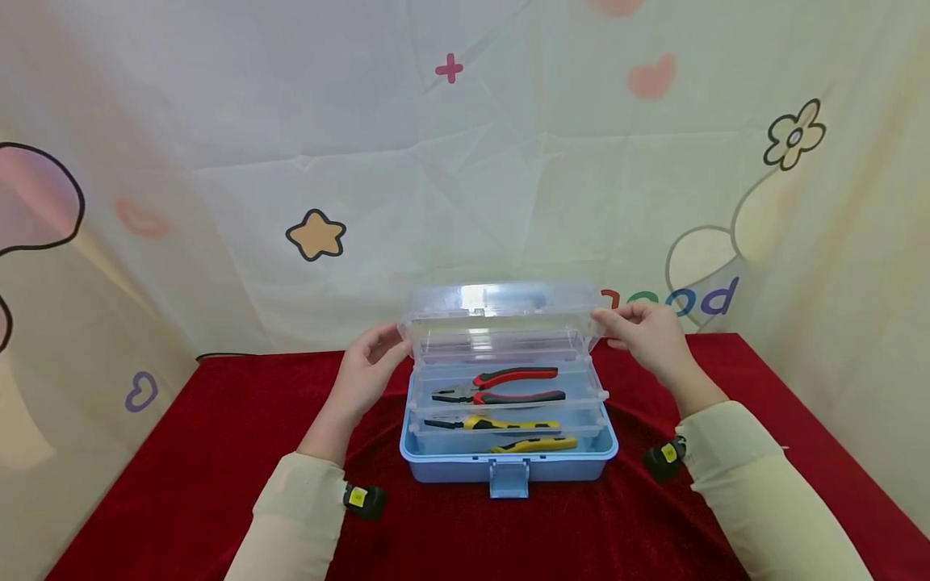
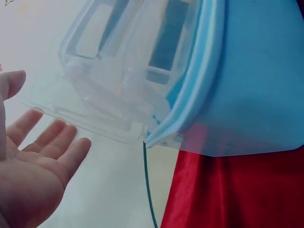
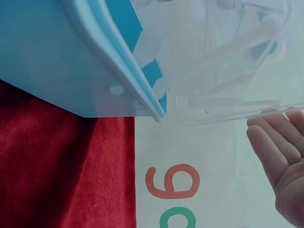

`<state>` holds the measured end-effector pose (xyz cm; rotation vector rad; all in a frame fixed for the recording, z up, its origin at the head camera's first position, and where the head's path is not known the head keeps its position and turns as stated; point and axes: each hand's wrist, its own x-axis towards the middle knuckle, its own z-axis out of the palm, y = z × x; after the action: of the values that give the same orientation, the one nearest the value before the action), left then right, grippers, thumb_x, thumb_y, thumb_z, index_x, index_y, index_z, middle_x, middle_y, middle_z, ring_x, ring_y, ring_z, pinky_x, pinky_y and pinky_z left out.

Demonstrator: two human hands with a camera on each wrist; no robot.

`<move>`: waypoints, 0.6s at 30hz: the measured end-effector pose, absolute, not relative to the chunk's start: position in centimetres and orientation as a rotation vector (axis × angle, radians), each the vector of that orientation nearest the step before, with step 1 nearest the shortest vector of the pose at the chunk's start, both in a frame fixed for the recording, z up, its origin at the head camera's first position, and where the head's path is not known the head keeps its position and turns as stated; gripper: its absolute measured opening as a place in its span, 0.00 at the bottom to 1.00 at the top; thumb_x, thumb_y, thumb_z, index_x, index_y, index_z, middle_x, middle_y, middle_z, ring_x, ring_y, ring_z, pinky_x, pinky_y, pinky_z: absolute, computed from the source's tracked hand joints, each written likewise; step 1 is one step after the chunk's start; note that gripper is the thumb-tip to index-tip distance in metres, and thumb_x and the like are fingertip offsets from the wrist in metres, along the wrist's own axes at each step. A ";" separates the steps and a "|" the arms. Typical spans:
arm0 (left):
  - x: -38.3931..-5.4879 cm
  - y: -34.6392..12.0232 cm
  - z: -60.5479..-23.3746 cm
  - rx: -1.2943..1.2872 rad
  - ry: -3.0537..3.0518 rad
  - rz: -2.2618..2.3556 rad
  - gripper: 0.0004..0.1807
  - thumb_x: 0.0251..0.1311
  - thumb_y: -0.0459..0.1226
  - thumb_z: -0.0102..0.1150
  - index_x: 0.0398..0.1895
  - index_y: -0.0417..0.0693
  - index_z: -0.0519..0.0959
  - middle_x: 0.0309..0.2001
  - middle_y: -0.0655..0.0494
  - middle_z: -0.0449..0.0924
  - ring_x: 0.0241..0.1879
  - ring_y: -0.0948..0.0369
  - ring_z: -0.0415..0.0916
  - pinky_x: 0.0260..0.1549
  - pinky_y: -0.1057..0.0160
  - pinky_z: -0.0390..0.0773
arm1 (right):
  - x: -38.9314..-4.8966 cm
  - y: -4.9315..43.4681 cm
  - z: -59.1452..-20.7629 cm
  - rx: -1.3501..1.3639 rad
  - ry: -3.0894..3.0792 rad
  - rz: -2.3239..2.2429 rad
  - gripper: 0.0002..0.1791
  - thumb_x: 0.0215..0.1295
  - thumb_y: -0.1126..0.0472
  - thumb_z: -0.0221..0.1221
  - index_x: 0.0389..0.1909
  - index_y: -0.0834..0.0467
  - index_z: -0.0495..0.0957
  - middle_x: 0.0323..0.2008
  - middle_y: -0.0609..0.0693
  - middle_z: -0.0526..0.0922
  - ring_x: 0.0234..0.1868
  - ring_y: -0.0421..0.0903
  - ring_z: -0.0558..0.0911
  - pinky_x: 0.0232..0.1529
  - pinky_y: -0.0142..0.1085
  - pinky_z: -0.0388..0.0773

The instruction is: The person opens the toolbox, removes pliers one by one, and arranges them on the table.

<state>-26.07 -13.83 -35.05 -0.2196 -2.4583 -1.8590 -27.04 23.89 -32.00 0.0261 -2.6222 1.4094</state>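
Note:
A light-blue toolbox (image 1: pixel 508 470) stands on the red cloth, its clear lid (image 1: pixel 501 300) raised and tilted back. My left hand (image 1: pixel 369 367) holds the lid at its left corner, thumb in front and fingers behind. In the left wrist view, the fingertips (image 2: pixel 71 133) meet the lid's edge. At the opposite corner my right hand (image 1: pixel 650 335) holds the lid; the right wrist view shows fingers (image 3: pixel 268 137) under its rim, the thumb out of frame. Inside, among clear trays (image 1: pixel 429 407), lie red-and-black pliers (image 1: pixel 519 398) and yellow-and-black pliers (image 1: pixel 508 424).
Another yellow-and-black handle (image 1: pixel 538 445) shows low in the box. A blue latch (image 1: pixel 508 479) hangs down at the front. Red cloth (image 1: pixel 218 452) covers the table on both sides. A pale printed curtain (image 1: pixel 465 202) hangs close behind the box.

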 end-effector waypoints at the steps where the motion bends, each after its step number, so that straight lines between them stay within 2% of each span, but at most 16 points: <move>1: -26.1 -13.8 -35.2 -0.227 -2.455 -1.876 0.26 0.63 0.48 0.54 0.65 0.61 0.66 0.65 0.57 0.67 0.65 0.54 0.64 0.62 0.45 0.67 | -27.2 23.9 -32.0 0.024 -2.621 1.408 0.39 0.55 0.31 0.55 0.47 0.65 0.76 0.47 0.61 0.77 0.46 0.57 0.83 0.44 0.39 0.82; 7: -26.2 -13.5 -35.8 -0.273 -2.458 -1.949 0.32 0.66 0.46 0.51 0.72 0.67 0.55 0.71 0.54 0.59 0.70 0.52 0.57 0.65 0.42 0.61 | -28.1 23.7 -32.0 -0.005 -2.611 1.390 0.39 0.54 0.29 0.54 0.42 0.65 0.76 0.45 0.61 0.80 0.45 0.56 0.84 0.40 0.36 0.83; 12: -26.5 -13.3 -35.9 -0.346 -2.445 -1.949 0.31 0.68 0.45 0.46 0.73 0.69 0.52 0.72 0.53 0.56 0.71 0.52 0.55 0.67 0.44 0.59 | -28.5 23.5 -32.0 -0.036 -2.590 1.398 0.40 0.54 0.28 0.53 0.40 0.65 0.77 0.47 0.62 0.81 0.47 0.57 0.83 0.36 0.32 0.83; 15: -26.7 -13.3 -35.9 -0.366 -2.449 -1.950 0.31 0.69 0.45 0.42 0.73 0.70 0.50 0.73 0.53 0.55 0.72 0.52 0.53 0.67 0.43 0.57 | -28.6 23.3 -31.9 -0.042 -2.582 1.403 0.41 0.54 0.28 0.52 0.40 0.65 0.77 0.47 0.63 0.81 0.48 0.58 0.83 0.33 0.29 0.82; 18: -27.0 -13.2 -35.8 -0.350 -2.480 -1.952 0.32 0.68 0.46 0.40 0.75 0.67 0.46 0.73 0.53 0.52 0.73 0.52 0.49 0.68 0.43 0.55 | -28.6 23.2 -31.9 -0.047 -2.579 1.401 0.41 0.54 0.27 0.51 0.40 0.66 0.77 0.48 0.64 0.81 0.48 0.58 0.82 0.35 0.31 0.83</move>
<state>-26.95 -13.15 -35.79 -0.3497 -2.4801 -1.9516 -28.65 23.16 -31.86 -0.0470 -2.5791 1.4007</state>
